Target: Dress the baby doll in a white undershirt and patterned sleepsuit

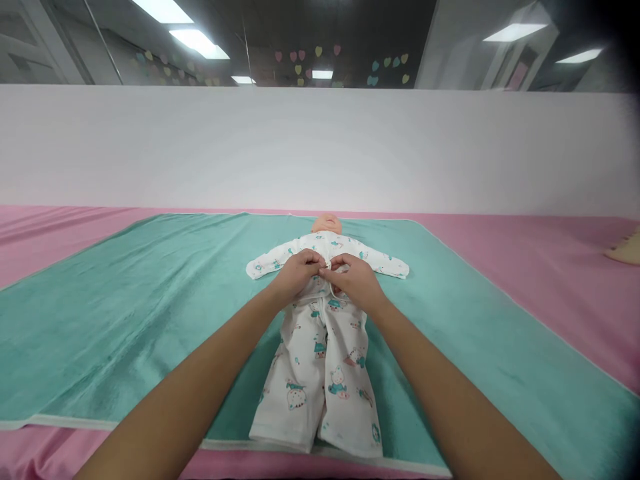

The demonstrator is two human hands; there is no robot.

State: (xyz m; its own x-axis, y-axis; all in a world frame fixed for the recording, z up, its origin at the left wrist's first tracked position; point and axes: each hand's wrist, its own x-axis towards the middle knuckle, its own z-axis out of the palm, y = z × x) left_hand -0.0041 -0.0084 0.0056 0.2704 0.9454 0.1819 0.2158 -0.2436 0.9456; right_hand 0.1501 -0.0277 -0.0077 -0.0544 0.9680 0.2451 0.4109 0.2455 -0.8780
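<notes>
A baby doll [327, 223] lies on its back, its head away from me. It wears a white printed jacket [285, 253] with both sleeves spread out, and matching white trousers [305, 373] whose legs point towards me. My left hand [303, 270] and my right hand [353, 277] meet over the middle of the jacket front. Both pinch at the jacket's front edge with the fingertips close together. Whether a tie or a fastener is between the fingers is too small to tell. The jacket's lower hem overlaps the trouser waist.
A green blanket [150, 320] with a pale border lies under the doll, over a pink cloth [540, 267]. Behind stands a white wall [320, 147] with dark glass above it. A beige object [627, 250] shows at the right edge.
</notes>
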